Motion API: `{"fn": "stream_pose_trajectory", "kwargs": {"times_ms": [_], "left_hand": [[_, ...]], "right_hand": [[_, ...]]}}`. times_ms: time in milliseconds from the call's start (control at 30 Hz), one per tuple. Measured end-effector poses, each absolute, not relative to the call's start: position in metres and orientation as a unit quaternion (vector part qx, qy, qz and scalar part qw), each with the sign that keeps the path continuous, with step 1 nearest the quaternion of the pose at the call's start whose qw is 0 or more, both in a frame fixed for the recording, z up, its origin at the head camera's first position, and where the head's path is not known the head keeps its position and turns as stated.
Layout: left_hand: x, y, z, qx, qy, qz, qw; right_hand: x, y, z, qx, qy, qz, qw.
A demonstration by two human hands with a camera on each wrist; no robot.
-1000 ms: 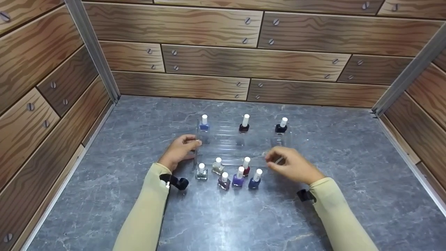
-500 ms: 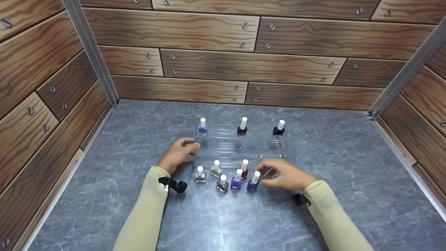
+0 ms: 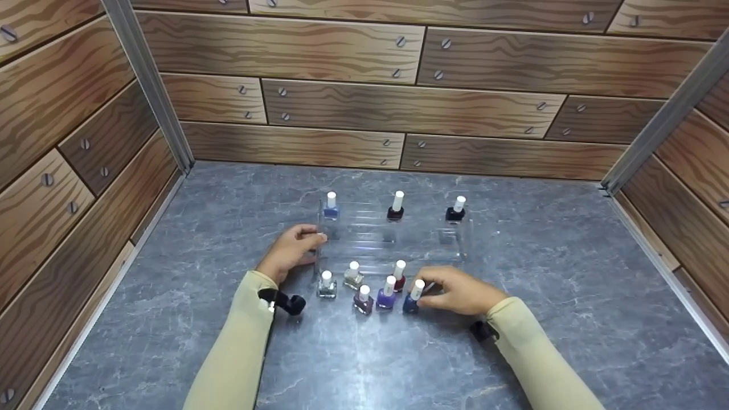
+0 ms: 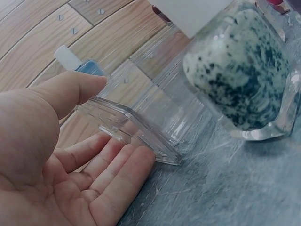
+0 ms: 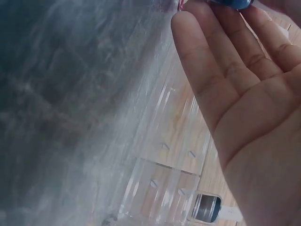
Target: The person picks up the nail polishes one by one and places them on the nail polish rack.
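My left hand (image 3: 293, 247) holds the left side panel of a clear stepped display stand (image 3: 364, 265). In the left wrist view its thumb lies over the top edge of the panel, and its fingers are against the outer face. My right hand (image 3: 455, 290) pinches a navy nail polish bottle (image 3: 411, 303) with a white cap, upright at the right of the front group. The right wrist view catches only the lower part of this blue bottle (image 5: 233, 4) between thumb and fingers. Close beside it are a purple bottle (image 3: 386, 299) and a red bottle (image 3: 400, 282).
A light blue bottle (image 3: 331, 210), a dark red one (image 3: 396, 213) and a black one (image 3: 455, 213) stand spaced along the stand's back tier. Before the stand are a speckled bottle (image 3: 327, 287), a pale glitter one (image 3: 353, 279) and a mauve one (image 3: 363, 304).
My right hand has moved left and toward me from the stand's right front, and its fingers have come together on the navy bottle. The left hand keeps its place on the stand.
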State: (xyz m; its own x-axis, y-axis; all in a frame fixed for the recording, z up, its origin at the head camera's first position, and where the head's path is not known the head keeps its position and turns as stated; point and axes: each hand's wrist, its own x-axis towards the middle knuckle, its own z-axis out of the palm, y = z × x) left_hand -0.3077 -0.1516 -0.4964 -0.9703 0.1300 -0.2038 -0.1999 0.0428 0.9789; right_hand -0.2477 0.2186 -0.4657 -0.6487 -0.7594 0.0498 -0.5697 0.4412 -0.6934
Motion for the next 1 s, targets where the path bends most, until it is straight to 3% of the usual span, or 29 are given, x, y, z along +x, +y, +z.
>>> {"fn": "stream_pose_trajectory", "kwargs": {"times_ms": [1000], "left_hand": [[-0.308, -0.1526, -0.4967, -0.025, 0.713, 0.69, 0.124]], "right_hand": [[-0.2467, 0.2183, -0.466, -0.353, 0.842, -0.366, 0.181]]}}
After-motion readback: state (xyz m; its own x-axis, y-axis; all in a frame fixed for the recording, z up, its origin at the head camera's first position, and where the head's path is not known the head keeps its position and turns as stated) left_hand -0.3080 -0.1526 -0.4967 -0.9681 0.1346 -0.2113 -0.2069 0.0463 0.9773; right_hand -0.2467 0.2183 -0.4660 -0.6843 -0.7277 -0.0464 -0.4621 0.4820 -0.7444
